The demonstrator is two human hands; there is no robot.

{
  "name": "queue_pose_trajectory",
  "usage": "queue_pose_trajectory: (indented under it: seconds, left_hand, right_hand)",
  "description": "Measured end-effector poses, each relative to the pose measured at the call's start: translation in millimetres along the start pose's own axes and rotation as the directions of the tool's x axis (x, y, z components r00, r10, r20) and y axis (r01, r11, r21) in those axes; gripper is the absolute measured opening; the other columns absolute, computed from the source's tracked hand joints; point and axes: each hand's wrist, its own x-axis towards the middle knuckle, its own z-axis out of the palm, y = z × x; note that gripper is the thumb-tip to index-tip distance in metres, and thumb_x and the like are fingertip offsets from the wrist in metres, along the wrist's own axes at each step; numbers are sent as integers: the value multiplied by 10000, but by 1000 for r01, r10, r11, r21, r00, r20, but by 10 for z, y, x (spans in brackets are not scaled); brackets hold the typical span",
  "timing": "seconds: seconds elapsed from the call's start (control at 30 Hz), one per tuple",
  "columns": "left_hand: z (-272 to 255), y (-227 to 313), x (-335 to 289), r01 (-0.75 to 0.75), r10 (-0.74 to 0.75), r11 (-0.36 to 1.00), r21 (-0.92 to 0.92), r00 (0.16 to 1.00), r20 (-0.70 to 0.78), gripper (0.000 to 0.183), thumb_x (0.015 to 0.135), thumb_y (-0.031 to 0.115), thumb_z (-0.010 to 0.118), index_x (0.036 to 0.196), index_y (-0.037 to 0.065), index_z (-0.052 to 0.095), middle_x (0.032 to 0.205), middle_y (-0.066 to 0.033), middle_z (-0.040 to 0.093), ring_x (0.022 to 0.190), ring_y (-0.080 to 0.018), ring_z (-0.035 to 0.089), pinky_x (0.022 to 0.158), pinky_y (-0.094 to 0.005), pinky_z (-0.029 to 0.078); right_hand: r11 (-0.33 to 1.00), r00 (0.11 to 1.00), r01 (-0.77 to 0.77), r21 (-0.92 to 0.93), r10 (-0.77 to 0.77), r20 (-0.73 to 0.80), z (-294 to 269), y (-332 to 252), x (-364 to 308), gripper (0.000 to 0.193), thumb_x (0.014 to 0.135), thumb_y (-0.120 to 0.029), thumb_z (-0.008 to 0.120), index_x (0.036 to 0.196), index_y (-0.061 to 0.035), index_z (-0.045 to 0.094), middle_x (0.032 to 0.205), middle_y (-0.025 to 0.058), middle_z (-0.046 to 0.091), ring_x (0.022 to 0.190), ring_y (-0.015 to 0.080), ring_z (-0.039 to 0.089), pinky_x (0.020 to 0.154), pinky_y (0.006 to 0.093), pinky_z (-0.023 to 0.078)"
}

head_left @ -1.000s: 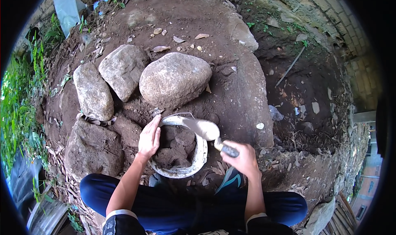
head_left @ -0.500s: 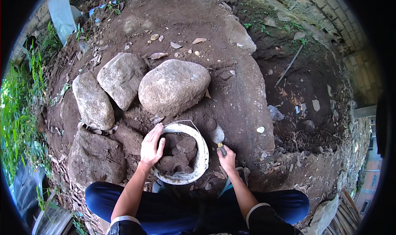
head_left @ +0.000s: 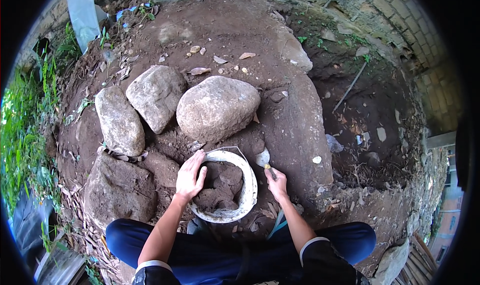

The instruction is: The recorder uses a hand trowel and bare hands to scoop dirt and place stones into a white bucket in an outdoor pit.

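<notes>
A round white bucket (head_left: 248, 185) with a thin wire handle stands on the soil in front of my crossed legs. Clumps of brown dirt (head_left: 220, 185) lie inside it. My left hand (head_left: 191, 177) lies along the bucket's left rim, fingers stretched out and thumb apart. To the right of the bucket, my right hand (head_left: 278, 184) is closed around the handle of a small trowel (head_left: 262, 158). Its grey blade points away from me, close to the bucket's right rim and beside a small dirt clump. Whether the blade touches the ground, I cannot tell.
Beyond the bucket sits a large rounded stone (head_left: 218, 108). Other big stones (head_left: 120, 121) lie to the left. A concrete ledge (head_left: 306, 115) runs along the right, bordering a lower dirt area with a thin rod (head_left: 350, 87). Green plants (head_left: 25, 120) grow at far left.
My view has shifted slightly, so the stones and bucket appear further right. The trowel blade has moved a little forward and nearer the bucket. My left hand stays on the rim.
</notes>
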Motion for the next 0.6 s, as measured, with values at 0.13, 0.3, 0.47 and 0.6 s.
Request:
queue_pose_trajectory:
  seconds: [0.13, 0.3, 0.47, 0.6]
  left_hand:
    - [-58, -57, -65, 14, -14, 1000, 11, 1000, 6, 437, 984, 205, 537, 1353, -28, 547, 1425, -195, 552, 1342, -340, 512, 1147, -418, 380]
    - [-36, -52, -49, 21, -22, 999, -36, 999, -42, 420, 1010, 159, 486, 1385, -28, 521, 1418, -230, 544, 1335, -377, 512, 1142, -428, 384]
    - [-46, -50, -64, 49, -58, 994, -99, 994, -88, 414, 1019, 134, 467, 1387, -48, 513, 1406, -252, 545, 1315, -384, 529, 1137, -415, 396]
    - [-24, -43, -53, 12, -15, 999, -50, 998, -69, 418, 1017, 129, 465, 1393, -48, 511, 1406, -242, 552, 1310, -385, 534, 1127, -419, 404]
  right_hand:
    - [994, 998, -67, 83, 66, 8, -99, -443, -185, 184, 978, -233, 690, 1076, -79, 719, 620, -96, 438, 456, -2, 338, 388, 214, 242]
    - [996, 988, 70, -46, -63, 141, -522, -1174, -464, 357, 911, -191, 768, 1167, 46, 691, 720, -49, 614, 649, 10, 508, 566, 213, 421]
    - [970, 936, 152, -188, -80, 343, -671, -1807, -852, 424, 851, -196, 813, 1181, 40, 692, 922, 85, 756, 799, 112, 691, 715, 274, 540]
    - [800, 848, 460, -384, -269, 456, -626, -1871, -863, 395, 829, -272, 801, 1138, -42, 719, 1003, 175, 732, 891, 302, 732, 770, 342, 564]
